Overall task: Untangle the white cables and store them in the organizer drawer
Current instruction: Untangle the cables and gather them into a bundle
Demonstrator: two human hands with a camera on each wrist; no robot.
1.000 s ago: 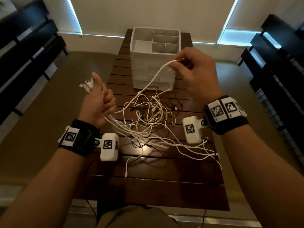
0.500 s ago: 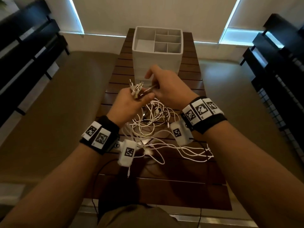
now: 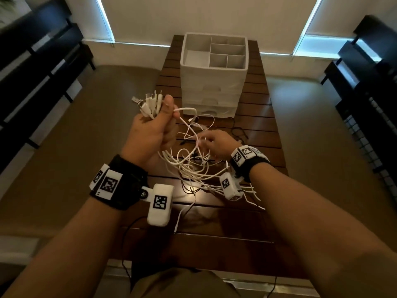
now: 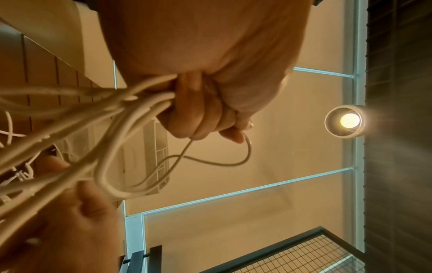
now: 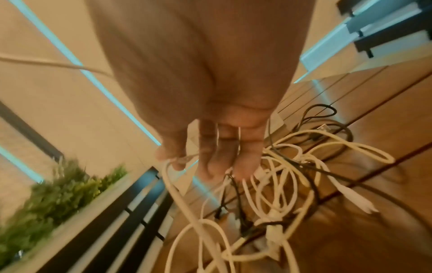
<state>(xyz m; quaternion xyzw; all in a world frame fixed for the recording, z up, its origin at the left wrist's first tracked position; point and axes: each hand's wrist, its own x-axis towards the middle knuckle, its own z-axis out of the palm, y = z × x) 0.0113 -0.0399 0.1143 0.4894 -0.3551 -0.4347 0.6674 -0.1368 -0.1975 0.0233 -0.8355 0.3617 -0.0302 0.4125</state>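
Note:
My left hand (image 3: 169,117) is raised left of the organizer and grips a bundle of white cables (image 4: 131,103), whose plug ends (image 3: 148,104) stick out above the fist. The cables hang from it into a white tangle (image 3: 193,166) on the wooden table (image 3: 214,244). My right hand (image 3: 203,143) is low in the tangle (image 5: 280,184), and its thumb and forefinger pinch a thin white cable (image 5: 184,158); that view is blurred. The white organizer (image 3: 212,87) stands at the far end with its drawers closed and its top compartments open.
A black cable (image 3: 236,130) runs through the tangle and lies in front of the organizer. Dark benches stand left (image 3: 43,72) and right (image 3: 365,82) of the table. A planter with greenery (image 5: 58,194) is to one side. The table's near end is bare wood.
The hands, which met in front of the organizer, have parted. My left hand rose to the left with the plug ends; my right hand dropped to the right into the tangle.

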